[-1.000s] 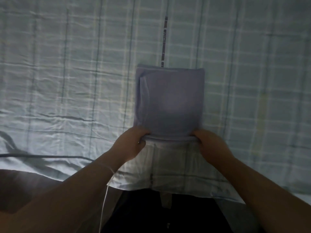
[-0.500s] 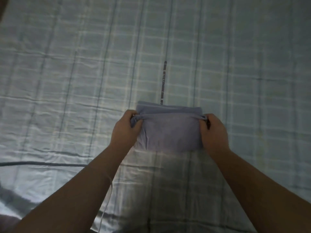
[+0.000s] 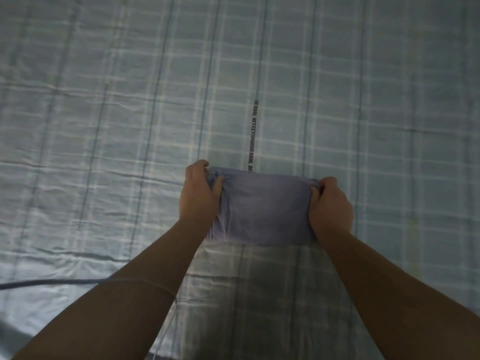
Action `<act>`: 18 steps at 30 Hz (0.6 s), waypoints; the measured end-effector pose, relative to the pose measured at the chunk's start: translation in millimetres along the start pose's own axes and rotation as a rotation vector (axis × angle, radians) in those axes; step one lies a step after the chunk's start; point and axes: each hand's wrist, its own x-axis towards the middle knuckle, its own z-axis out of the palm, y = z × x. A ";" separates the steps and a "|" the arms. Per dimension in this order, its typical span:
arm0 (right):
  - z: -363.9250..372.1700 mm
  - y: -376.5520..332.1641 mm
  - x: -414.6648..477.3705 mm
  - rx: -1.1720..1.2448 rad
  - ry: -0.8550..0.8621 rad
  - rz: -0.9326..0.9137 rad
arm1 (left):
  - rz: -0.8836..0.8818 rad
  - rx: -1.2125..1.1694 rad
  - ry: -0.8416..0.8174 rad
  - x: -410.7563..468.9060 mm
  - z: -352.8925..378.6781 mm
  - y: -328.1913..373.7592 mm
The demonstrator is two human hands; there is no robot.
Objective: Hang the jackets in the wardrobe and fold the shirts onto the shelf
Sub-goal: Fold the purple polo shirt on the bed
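We lose both side edges of the shirt (image 3: 265, 211) under the left hand (image 3: 200, 193) and the right hand (image 3: 331, 206). Their fingertips vanish into the bunched cloth they grip. In this dim light we can't make out a collar, sleeves or how many layers are stacked. The printed strip (image 3: 252, 133) on the bedsheet (image 3: 104, 126) dives under the shirt's far edge, and its letters are too small for us to read with confidence. Both forearms run off the bottom edge. The dark cable (image 3: 52, 282) comes in from the left edge and slips behind the left forearm (image 3: 130, 294). The thin white cord (image 3: 166, 292) across that arm drops out of frame below. The bedsheet spills past every edge.
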 end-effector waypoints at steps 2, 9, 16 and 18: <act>-1.8 2.1 -3.3 -0.024 -0.009 0.039 | 0.068 0.069 0.060 -11.3 -0.1 -0.1; -10.6 -10.5 -24.2 -0.011 0.243 -0.226 | 0.606 0.438 -0.138 -66.6 18.0 -7.7; 19.4 -23.3 -55.1 -0.344 -0.051 -0.651 | 0.532 0.605 -0.196 -46.1 47.2 -25.3; 30.9 -12.4 -45.8 -0.387 -0.066 -0.654 | 0.542 0.622 -0.178 -39.6 51.6 -28.3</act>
